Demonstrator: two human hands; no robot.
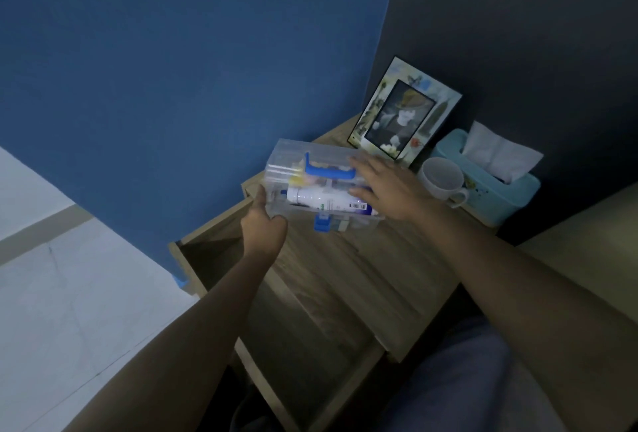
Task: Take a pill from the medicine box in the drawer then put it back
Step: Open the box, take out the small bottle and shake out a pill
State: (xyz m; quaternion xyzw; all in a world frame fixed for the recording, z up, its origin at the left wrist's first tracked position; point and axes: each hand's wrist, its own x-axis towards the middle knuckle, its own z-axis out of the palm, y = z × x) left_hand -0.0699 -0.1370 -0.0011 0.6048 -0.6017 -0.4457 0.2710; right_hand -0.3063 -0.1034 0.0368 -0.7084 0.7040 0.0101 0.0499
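At the left side of the nightstand, the upper drawer (221,252) stands pulled open, its dim inside showing nothing I can make out. Just above its inner corner the left hand (264,224) grips the near left corner of the medicine box (321,183), thumb pressed on the clear end wall and fingers curled underneath. The box is a clear plastic case, tilted and held over the left edge of the worktop (362,269), apparently lifted off it, though I cannot tell for certain. Its blue handle (328,171) lies folded on the lid, a white bottle (328,204) shows through the wall, and a blue latch (322,223) sits shut on the near side. The right hand (390,190) lies spread flat over the right end of the lid, fingers wide, steadying more than gripping.

To do this step well, I judge the box should come down level on the bare middle of the worktop, near edge facing the person, before any attempt at the latch; opened while tilted, loose contents would slide. Further right, toward the back edge, the picture frame (404,110), white mug (443,179) and tissue box (490,186) crowd that corner, so keep the box well clear of them.
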